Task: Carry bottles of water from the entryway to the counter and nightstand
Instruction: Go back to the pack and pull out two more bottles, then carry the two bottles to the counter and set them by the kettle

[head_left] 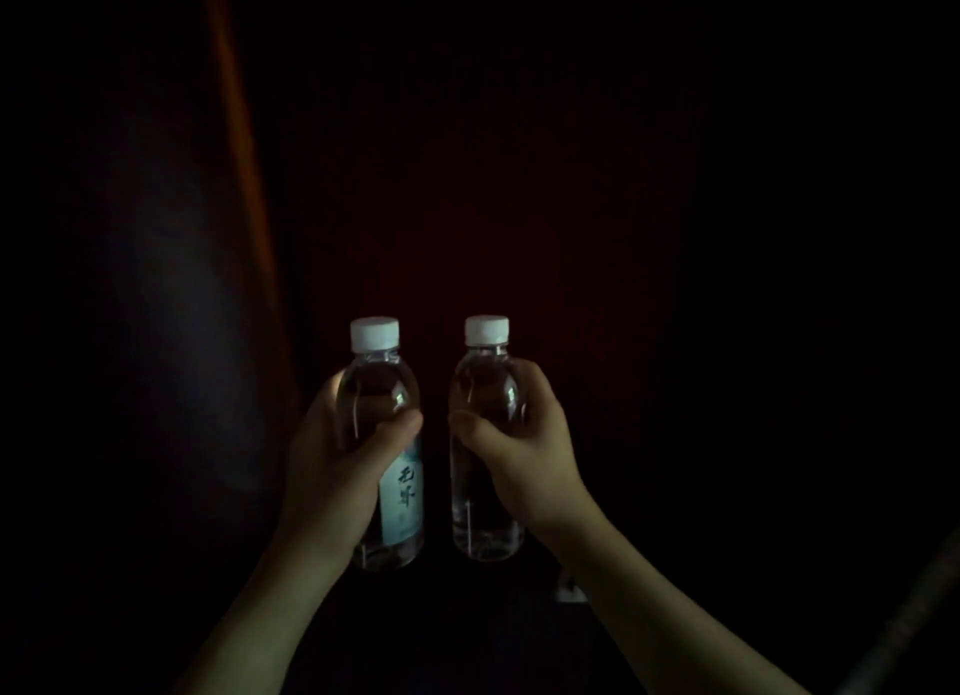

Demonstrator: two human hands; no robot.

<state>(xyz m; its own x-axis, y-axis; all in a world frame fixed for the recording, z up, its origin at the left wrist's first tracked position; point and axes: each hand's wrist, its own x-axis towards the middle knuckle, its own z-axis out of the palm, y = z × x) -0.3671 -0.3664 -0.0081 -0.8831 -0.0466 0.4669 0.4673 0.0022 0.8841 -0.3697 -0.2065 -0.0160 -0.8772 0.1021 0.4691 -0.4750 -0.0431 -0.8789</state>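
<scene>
Keep left hand (332,466) clenched on labelled bottle (387,434), right hand (524,455) on plain bottle (485,434); carry upright, apart.

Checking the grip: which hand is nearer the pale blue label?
Left. The left hand wraps the clear labelled bottle, thumb just above the pale blue label; the right hand holds the other bottle alongside.

White caps (374,332); clear bottles (487,434); pale blue label (402,497)

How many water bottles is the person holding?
2. One bottle is in the left hand, the other bottle in the right hand. The dark room could hide more.
</scene>
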